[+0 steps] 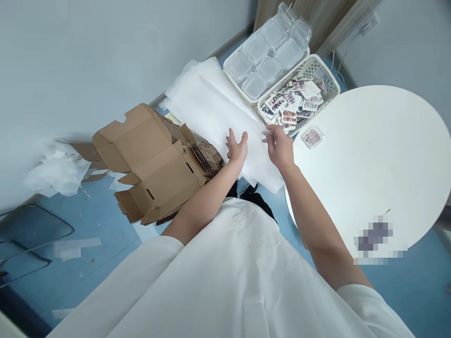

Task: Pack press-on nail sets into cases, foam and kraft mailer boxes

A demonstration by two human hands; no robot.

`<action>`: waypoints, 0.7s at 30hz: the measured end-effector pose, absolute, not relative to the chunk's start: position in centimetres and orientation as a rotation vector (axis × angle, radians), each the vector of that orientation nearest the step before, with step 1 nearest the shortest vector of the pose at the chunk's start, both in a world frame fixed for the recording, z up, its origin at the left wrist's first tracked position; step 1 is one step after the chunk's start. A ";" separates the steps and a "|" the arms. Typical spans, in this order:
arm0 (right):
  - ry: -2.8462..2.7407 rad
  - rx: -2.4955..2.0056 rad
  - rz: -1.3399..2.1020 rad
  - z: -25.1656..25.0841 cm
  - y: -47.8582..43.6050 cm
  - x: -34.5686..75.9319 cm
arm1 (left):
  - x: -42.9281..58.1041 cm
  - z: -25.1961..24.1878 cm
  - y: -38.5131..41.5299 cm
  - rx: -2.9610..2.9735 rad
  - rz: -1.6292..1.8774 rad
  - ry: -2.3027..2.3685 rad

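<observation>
A stack of thin white packing sheets (214,98) lies before me between the flattened cartons and the round table. My left hand (237,149) hovers over the lower part of these sheets, palm inward, fingers spread and holding nothing. At the right edge of the sheets, my right hand (282,145) is closed, thumb and forefinger pinched at the sheet's edge. Just beyond it stands a white perforated basket (322,70) full of cards of press-on nails (289,117). A small clear case of nails (313,137) sits on the table near my right hand.
Clear plastic boxes (262,47) fill a white bin behind the sheets. Flattened brown cartons (158,169) are stacked at left. The round white table (380,155) stands at right, a blurred-out item on it. Plastic scraps (58,169) and a metal-framed chair (35,234) are farther left.
</observation>
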State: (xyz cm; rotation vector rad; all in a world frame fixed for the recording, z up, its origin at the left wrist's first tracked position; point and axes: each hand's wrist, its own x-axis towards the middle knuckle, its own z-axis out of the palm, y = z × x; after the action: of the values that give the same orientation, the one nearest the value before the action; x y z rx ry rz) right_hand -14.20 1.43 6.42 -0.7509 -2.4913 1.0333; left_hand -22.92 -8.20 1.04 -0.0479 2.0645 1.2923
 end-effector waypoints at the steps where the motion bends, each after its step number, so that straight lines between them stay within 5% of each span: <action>1: -2.420 -0.800 1.076 6.6 1.6 -14.0 | -22.8 0.9 -8.0 -0.054 1.294 2.071; 9: -1.929 -0.950 1.350 7.8 4.3 -10.3 | -22.0 1.2 -6.7 -0.115 1.283 2.025; 21: -1.278 -1.295 1.273 8.5 3.6 6.4 | -11.2 3.2 -2.8 0.218 0.966 1.429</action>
State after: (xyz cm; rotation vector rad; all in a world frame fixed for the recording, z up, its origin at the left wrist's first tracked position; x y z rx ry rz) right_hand 6.43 3.61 8.50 -1.2947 -1.2779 1.2734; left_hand -11.15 -2.82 3.24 0.2180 1.4289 0.9662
